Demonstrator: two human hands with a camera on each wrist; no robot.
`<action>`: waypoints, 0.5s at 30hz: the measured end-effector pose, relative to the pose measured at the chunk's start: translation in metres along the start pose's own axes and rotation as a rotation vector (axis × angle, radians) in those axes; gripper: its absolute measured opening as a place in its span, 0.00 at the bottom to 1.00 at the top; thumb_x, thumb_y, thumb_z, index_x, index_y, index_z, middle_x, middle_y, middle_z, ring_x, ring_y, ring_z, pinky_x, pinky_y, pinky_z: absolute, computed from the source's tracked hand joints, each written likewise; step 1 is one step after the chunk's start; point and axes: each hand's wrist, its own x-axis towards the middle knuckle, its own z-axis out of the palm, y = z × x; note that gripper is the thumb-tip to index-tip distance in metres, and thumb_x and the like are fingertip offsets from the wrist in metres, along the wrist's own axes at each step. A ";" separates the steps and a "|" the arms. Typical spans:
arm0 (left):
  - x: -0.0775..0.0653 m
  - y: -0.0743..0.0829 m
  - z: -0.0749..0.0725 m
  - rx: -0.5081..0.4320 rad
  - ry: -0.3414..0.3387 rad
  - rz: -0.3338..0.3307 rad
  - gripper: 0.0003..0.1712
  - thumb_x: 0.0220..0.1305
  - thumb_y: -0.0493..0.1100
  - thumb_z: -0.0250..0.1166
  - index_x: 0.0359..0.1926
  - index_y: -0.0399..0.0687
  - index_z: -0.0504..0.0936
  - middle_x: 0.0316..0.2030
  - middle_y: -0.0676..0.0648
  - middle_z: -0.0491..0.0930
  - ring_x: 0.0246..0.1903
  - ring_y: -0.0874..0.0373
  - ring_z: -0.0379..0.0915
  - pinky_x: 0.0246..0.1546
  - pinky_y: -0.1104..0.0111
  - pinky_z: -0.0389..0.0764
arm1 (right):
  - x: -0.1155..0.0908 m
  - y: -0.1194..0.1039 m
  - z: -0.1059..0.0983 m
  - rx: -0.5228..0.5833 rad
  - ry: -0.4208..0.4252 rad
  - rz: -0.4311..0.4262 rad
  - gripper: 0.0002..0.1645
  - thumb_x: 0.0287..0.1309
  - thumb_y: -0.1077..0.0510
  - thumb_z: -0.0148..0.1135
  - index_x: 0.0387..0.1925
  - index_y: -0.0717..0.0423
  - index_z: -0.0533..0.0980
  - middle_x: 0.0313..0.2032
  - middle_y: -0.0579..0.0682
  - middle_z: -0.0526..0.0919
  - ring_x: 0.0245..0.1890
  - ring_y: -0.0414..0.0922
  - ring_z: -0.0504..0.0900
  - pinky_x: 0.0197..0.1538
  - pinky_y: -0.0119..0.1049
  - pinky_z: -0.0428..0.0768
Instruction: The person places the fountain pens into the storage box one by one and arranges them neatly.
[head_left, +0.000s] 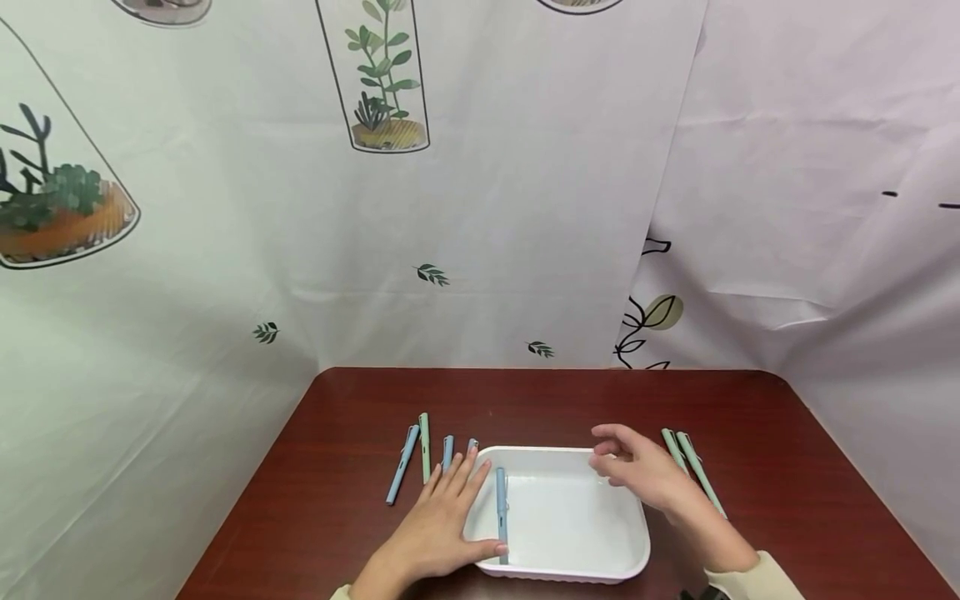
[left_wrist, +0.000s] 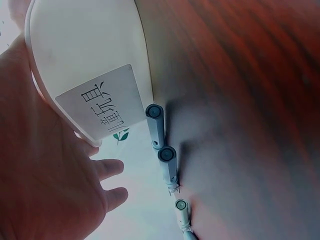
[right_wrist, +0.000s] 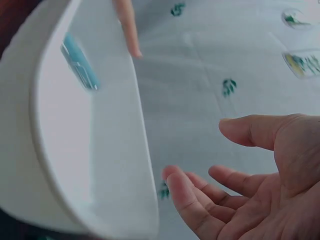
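Note:
A blue pen (head_left: pixel 502 504) lies lengthwise inside the white tray (head_left: pixel 570 573), near its left wall. My left hand (head_left: pixel 444 533) is spread over the tray's left rim with straight fingers, its thumb at the pen's near end; whether the thumb touches the pen, I cannot tell. My right hand (head_left: pixel 637 468) hovers by the far right corner of the tray, fingers loosely bent. Nothing is between those fingers in the right wrist view, where the blue pen (right_wrist: pixel 80 62) shows inside the tray. A label (left_wrist: pixel 102 102) marks the tray's outer side in the left wrist view.
Left of the tray lie a blue pen (head_left: pixel 402 465), a green pen (head_left: pixel 424 442) and two more blue pens, partly hidden by my left hand. Two green pens (head_left: pixel 701 475) lie right of it, by my right forearm. A printed cloth (head_left: pixel 487 208) hangs behind the brown table (head_left: pixel 300 508).

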 end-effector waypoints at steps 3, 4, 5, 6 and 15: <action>0.000 0.000 0.000 0.003 -0.003 -0.001 0.61 0.57 0.79 0.60 0.81 0.53 0.53 0.81 0.48 0.42 0.78 0.43 0.44 0.74 0.41 0.51 | -0.002 0.005 -0.014 -0.009 0.013 -0.004 0.32 0.64 0.57 0.68 0.65 0.64 0.69 0.49 0.57 0.82 0.43 0.48 0.84 0.45 0.41 0.85; 0.000 0.000 0.000 0.005 -0.003 -0.002 0.61 0.57 0.80 0.59 0.81 0.53 0.53 0.81 0.48 0.42 0.78 0.43 0.45 0.74 0.41 0.51 | -0.002 0.007 -0.018 -0.015 0.018 -0.005 0.33 0.64 0.57 0.68 0.66 0.65 0.69 0.50 0.59 0.81 0.43 0.47 0.84 0.45 0.42 0.85; 0.000 0.000 0.000 0.004 -0.005 -0.003 0.61 0.57 0.80 0.59 0.80 0.53 0.53 0.81 0.48 0.42 0.78 0.43 0.45 0.74 0.41 0.51 | -0.003 0.008 -0.022 -0.023 0.027 -0.001 0.34 0.64 0.56 0.68 0.66 0.64 0.69 0.51 0.60 0.81 0.44 0.48 0.84 0.46 0.42 0.85; 0.000 0.000 0.000 0.004 -0.006 -0.003 0.61 0.57 0.80 0.59 0.80 0.53 0.53 0.81 0.48 0.42 0.78 0.43 0.45 0.74 0.41 0.51 | -0.004 0.010 -0.026 -0.032 0.031 -0.003 0.34 0.64 0.55 0.68 0.67 0.65 0.69 0.53 0.61 0.81 0.45 0.48 0.84 0.46 0.43 0.85; 0.000 0.000 0.000 -0.011 -0.023 -0.008 0.61 0.57 0.80 0.59 0.81 0.53 0.53 0.81 0.47 0.42 0.78 0.42 0.44 0.74 0.40 0.50 | -0.010 0.027 -0.058 -0.112 0.068 0.023 0.37 0.67 0.53 0.65 0.70 0.66 0.65 0.58 0.67 0.77 0.48 0.51 0.84 0.46 0.41 0.84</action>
